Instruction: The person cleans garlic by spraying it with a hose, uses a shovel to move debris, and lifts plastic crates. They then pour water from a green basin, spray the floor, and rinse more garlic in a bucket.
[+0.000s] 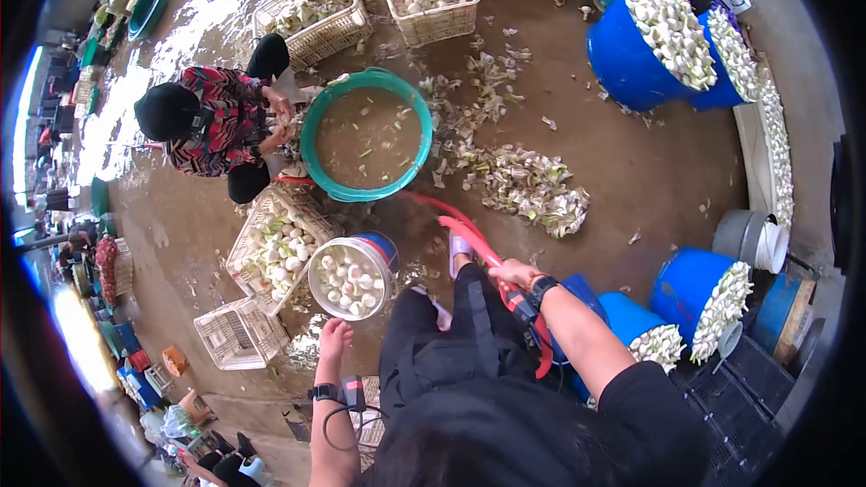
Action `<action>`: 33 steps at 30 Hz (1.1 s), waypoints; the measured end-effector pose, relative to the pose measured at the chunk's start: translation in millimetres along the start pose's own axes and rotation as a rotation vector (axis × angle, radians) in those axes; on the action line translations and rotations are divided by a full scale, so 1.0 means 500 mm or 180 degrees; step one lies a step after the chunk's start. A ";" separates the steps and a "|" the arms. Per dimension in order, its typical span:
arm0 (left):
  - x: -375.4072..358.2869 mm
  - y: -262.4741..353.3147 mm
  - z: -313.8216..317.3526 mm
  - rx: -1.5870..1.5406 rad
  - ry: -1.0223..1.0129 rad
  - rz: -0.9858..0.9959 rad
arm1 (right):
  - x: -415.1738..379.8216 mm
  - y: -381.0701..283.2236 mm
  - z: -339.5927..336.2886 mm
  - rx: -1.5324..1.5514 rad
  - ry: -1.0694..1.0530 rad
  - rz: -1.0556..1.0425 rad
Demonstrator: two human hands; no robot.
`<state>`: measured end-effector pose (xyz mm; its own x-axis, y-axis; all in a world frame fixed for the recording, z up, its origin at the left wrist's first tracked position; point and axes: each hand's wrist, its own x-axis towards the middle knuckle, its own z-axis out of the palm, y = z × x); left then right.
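Closed around a red hose point(469, 239) is the right hand point(516, 272), the fingers wrapped over it near a wrist band. The hose is seen running from the hand forward toward a green basin point(311, 140) of murky water. The left hand point(335, 338) is held with fingers loosely curled and nothing gripped, just below a white bucket point(317, 293) filled with pale peeled bulbs. A crouching person point(212, 117) in a patterned top is seen beside the basin, and scattered peelings point(528, 185) lie on the wet floor.

Bright daylight, wet-floor point(207, 9) glare, fisheye vignette
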<state>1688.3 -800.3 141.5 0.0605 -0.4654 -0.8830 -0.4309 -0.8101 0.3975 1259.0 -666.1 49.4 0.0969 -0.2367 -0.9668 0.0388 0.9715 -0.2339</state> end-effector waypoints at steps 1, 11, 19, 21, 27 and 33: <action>-0.001 0.031 0.013 -0.0039 -0.0027 0.0051 | -0.012 -0.002 -0.019 0.0074 0.0085 0.0076; 0.153 0.111 0.054 0.0773 -0.0160 0.0060 | 0.097 0.054 -0.088 0.0568 0.0917 0.0538; 0.703 0.117 0.112 0.1149 -0.0246 0.0020 | 0.224 0.019 -0.103 0.1439 0.0879 0.0907; 0.852 0.122 0.135 0.0660 0.0320 -0.0188 | 0.279 0.014 -0.097 0.1536 0.0878 0.1057; 1.157 0.116 0.144 -0.0790 0.0780 -0.0755 | 0.388 -0.015 -0.076 0.1772 0.0882 0.1569; 1.229 0.110 0.154 -0.3157 0.0867 -0.0608 | 0.401 -0.016 -0.063 0.1913 0.1052 0.1751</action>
<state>1632.6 -1103.5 -398.2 0.3037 -0.2636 -0.9156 0.5317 -0.7505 0.3925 1246.8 -721.0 -145.7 -0.0333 0.3695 -0.9287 0.5974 0.7522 0.2779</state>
